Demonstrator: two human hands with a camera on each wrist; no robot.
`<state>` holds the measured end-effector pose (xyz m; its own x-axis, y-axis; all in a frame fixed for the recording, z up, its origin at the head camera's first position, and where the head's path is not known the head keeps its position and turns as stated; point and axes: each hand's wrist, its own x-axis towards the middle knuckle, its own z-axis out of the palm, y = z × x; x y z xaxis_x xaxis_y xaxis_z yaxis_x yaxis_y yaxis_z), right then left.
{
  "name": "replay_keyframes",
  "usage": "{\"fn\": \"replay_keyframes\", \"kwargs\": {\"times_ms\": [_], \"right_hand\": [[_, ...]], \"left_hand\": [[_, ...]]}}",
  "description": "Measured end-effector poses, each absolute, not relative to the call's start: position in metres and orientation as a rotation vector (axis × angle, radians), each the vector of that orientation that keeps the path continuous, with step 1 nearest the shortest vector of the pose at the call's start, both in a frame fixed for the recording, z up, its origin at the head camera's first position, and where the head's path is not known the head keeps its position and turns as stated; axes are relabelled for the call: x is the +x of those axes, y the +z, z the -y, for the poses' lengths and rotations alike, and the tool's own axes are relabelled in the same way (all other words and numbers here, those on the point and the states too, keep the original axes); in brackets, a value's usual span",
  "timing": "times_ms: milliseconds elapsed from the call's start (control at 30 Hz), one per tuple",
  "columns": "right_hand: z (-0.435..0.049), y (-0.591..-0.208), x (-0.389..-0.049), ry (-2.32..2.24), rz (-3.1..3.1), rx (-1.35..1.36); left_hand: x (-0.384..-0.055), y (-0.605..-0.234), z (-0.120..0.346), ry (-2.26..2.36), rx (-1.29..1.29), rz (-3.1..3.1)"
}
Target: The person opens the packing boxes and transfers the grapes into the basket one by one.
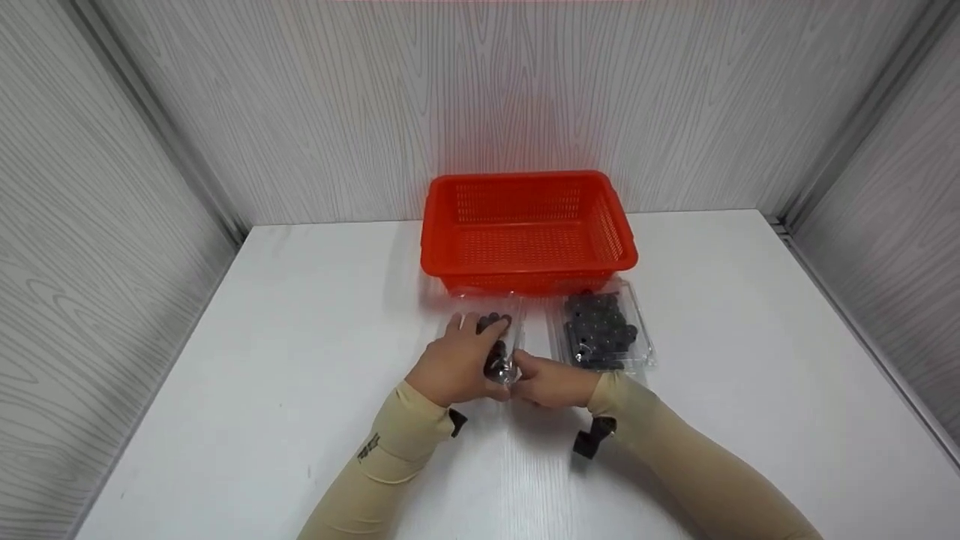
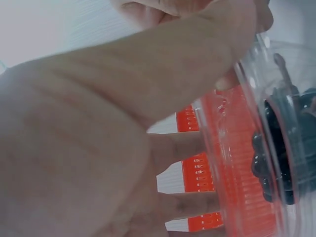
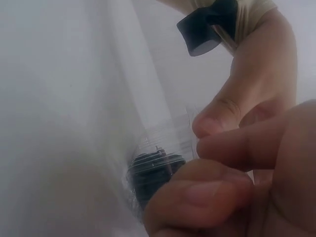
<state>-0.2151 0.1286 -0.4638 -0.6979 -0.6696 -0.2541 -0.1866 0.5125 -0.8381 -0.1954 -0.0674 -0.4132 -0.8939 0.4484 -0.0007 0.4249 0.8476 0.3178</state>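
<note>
Standing just beyond the hands, the basket (image 1: 525,283) bars the far side, near the back wall (image 1: 337,112); a second box (image 1: 646,346) lies close right. The left hand (image 1: 456,365) grips the box (image 1: 508,376) between; the right hand (image 1: 556,383) pinches its near end. Table (image 1: 300,337) stretches left and right.

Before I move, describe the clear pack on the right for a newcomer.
Find the red basket on the white table. By its near right corner is a clear pack of dark round fruit. Unlike the other pack in the left grip, it lies unheld.
</note>
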Motion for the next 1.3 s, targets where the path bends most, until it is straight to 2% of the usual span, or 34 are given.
{"fn": "replay_keyframes", "kwargs": {"times_ms": [167,367,1300], "right_hand": [[-0.128,-0.463,-0.214,-1.201,-2.113,-0.581],[-0.126,-0.463,-0.214,-1.294,-2.208,-0.653],[-0.125,-0.465,-0.217,-1.29,-2.386,-0.72]], "left_hand": [[-0.195,-0.414,0.068,0.499,0.627,-2.943],[-0.193,-0.411,0.066,0.465,0.525,-2.994],[-0.191,-0.417,0.052,0.311,0.579,-3.156]]}}
